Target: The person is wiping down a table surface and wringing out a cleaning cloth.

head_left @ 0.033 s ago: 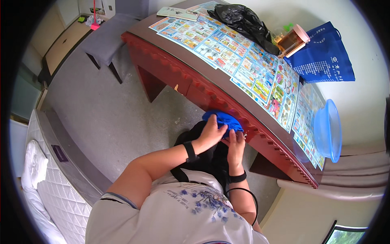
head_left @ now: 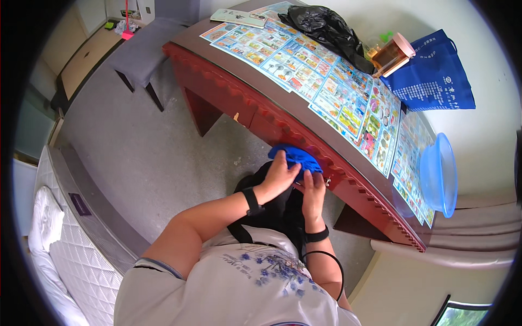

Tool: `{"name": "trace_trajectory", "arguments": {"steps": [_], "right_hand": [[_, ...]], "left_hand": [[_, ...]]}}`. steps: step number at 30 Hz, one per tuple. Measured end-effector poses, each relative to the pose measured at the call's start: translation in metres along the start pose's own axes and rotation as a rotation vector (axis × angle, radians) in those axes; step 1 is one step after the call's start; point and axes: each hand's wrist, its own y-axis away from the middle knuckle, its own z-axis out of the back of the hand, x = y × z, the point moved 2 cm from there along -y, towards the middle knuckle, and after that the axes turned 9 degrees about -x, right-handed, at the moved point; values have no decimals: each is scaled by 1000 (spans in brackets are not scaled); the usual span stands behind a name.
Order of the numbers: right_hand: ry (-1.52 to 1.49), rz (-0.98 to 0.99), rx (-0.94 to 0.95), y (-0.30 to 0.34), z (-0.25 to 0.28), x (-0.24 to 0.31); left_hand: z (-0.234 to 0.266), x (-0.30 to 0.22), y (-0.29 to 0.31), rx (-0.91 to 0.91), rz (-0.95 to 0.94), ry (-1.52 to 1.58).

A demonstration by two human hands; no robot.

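A bunched blue cloth (head_left: 302, 156) with a rounded edge is held up against the red front of the desk (head_left: 255, 117). My left hand (head_left: 277, 178) grips its near left side, with the thumb and fingers bent over the fabric. At its near right side my right hand (head_left: 313, 194) pinches the cloth with the fingertips. Both hands are close together above my dark-clad lap, each with a black band at the wrist. The fingers cover part of the cloth, so its full shape cannot be made out.
Picture-printed sheets (head_left: 337, 87) cover the desktop. On it are a phone (head_left: 239, 18), a black plastic bag (head_left: 326, 30), a jar with brown liquid (head_left: 394, 57), a blue tote bag (head_left: 429, 73) and a translucent blue basin (head_left: 443, 174). A grey chair (head_left: 142, 54) and a mattress (head_left: 81, 255) stand leftward.
Both hands and the blue cloth have shifted very slightly to the left. My grip on the cloth looks the same.
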Motion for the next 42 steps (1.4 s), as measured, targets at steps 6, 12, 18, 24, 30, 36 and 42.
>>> {"name": "trace_trajectory", "arguments": {"steps": [6, 12, 18, 24, 30, 36, 42], "right_hand": [[5, -43, 303, -5, -79, 6], [133, 11, 431, -7, -111, 6], [150, -20, 312, -13, -67, -15], [253, 14, -1, -7, 11, -24], [416, 133, -129, -2, 30, -13], [289, 199, 9, -14, -8, -13], [227, 85, 389, -18, -91, -6]], "left_hand": [[58, 30, -40, -296, 42, 138], [77, 39, -56, -422, 141, 256], [36, 37, -28, -236, 293, 278], [-23, 43, 2, 266, 769, 569], [-36, 29, 8, 534, 812, 859], [-11, 31, -15, 292, 846, 915], [65, 41, -60, -101, 739, 982]]}}
